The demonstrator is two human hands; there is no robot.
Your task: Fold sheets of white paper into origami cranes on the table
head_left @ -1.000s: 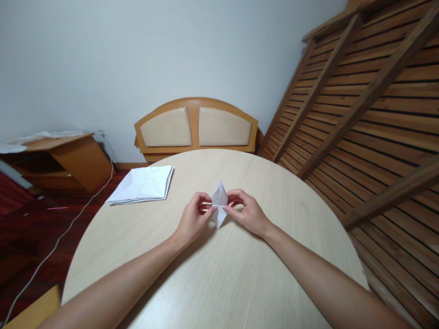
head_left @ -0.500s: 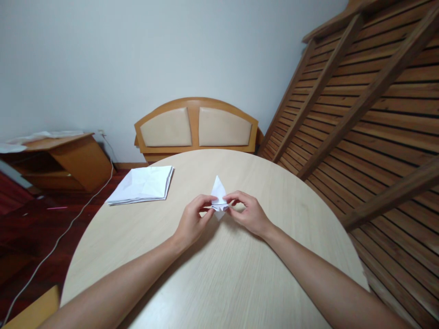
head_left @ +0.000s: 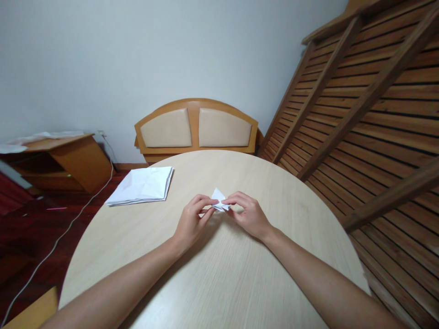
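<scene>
A small piece of folded white paper (head_left: 218,194) is held just over the middle of the round table (head_left: 236,274). One pointed flap of it sticks up and away from me. My left hand (head_left: 195,218) pinches its left side between thumb and fingers. On the opposite side, my right hand (head_left: 249,214) grips it the same way, thumb below and fingertips on top. The fingertips of both hands nearly meet and cover part of the folds.
A stack of white paper sheets (head_left: 140,183) lies at the table's left edge. Behind the table stands a padded wooden headboard (head_left: 195,123). Wooden slats (head_left: 370,119) lean along the right. A wooden cabinet (head_left: 77,164) and a white cable (head_left: 73,221) are at left.
The paper's upright point now looks shorter, tipped or folded down towards my fingers. The lower tip beneath the paper no longer shows. Both hands keep their hold in nearly the same place.
</scene>
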